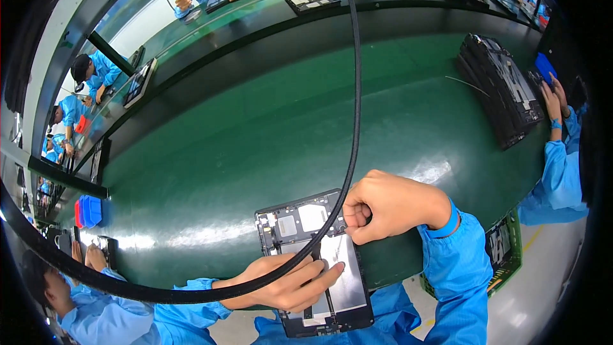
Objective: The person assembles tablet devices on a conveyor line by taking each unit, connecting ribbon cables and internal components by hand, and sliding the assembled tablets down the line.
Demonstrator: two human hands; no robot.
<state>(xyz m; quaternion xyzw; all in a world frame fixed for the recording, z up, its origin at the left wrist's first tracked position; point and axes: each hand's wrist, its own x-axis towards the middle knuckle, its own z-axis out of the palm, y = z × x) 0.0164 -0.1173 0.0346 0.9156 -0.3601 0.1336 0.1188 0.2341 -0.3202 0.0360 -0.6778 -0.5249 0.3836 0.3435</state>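
Note:
An opened tablet point(350, 291) lies in front of me at the near edge of the green table, its lower end past the edge. Dark frame parts, circuit areas and pale silver panels show inside it. Across its left side reaches my left hand point(287, 283), with spread fingers lying on the silver panel. My right hand point(396, 207) is closed in a pinch at the tablet's upper right edge. Whatever those fingertips hold, if anything, is too small to make out. A blue band circles the right wrist.
A black cable point(356, 89) hangs across the view, in front of the tablet. Stacked tablet housings point(501, 89) stand at right, near a co-worker's hands point(554, 99). A blue bin point(90, 211) sits at left. A green crate point(514, 259) is below the table's right edge.

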